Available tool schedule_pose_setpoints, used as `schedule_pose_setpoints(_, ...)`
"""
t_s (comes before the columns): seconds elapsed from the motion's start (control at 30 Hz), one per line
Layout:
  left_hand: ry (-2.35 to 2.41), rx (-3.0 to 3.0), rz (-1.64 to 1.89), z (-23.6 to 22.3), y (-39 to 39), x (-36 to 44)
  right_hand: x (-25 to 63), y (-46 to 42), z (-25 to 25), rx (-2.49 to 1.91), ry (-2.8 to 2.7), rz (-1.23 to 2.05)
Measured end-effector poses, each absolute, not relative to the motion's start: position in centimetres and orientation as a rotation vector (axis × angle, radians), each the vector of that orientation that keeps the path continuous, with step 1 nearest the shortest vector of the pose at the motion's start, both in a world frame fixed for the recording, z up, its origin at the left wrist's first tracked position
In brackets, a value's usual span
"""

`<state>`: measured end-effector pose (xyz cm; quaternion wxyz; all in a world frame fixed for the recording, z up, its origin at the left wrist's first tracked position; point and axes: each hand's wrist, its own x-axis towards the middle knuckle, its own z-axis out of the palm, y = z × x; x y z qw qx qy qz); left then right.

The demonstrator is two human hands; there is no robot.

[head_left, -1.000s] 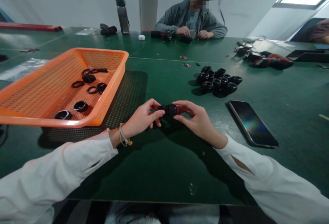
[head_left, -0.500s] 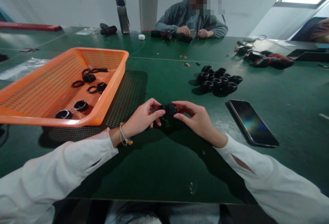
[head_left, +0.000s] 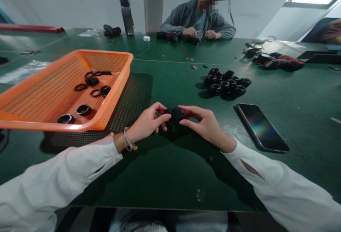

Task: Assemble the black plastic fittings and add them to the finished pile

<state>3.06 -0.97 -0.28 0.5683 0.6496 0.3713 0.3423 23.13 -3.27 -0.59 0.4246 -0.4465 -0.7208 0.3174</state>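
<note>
A small black cylindrical fitting point(head_left: 174, 113) is held just above the green table point(head_left: 170, 175) between both of my hands. My left hand point(head_left: 147, 122) pinches its left end with thumb and forefinger. My right hand point(head_left: 204, 123) grips its right end with the fingertips. Both arms wear white sleeves, and a bracelet sits on the left wrist. A cluster of several similar black fittings point(head_left: 226, 84) lies on the table beyond my right hand.
An orange perforated basket point(head_left: 117, 93) at the left holds several black rings and caps. A dark phone point(head_left: 261, 127) lies at the right. Across the table a person in a grey jacket point(head_left: 198, 20) handles small parts. A bottle point(head_left: 128, 19) and red-black tools point(head_left: 279, 63) stand farther off.
Both hands stay almost in place on the fitting. The fingers of my right hand have shifted slightly around its end.
</note>
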Motion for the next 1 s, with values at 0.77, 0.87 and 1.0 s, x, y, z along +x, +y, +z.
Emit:
schedule_pose_setpoints(0.77, 0.852, 1.494, 0.794, -0.28, -0.95, 3.09, 23.05, -3.34, -0.62, -1.085, -1.756, 0.772)
schedule_pose_setpoints(0.87, 0.857, 1.500, 0.796, -0.19, -1.02, 3.12, 23.02, -3.41, -0.42, -1.102, -1.757, 0.784)
schedule_pose_setpoints(1.0, 0.862, 1.507, 0.794, -0.13, -0.98, 3.13, 23.00, -3.47, -0.29, -1.111, -1.757, 0.796)
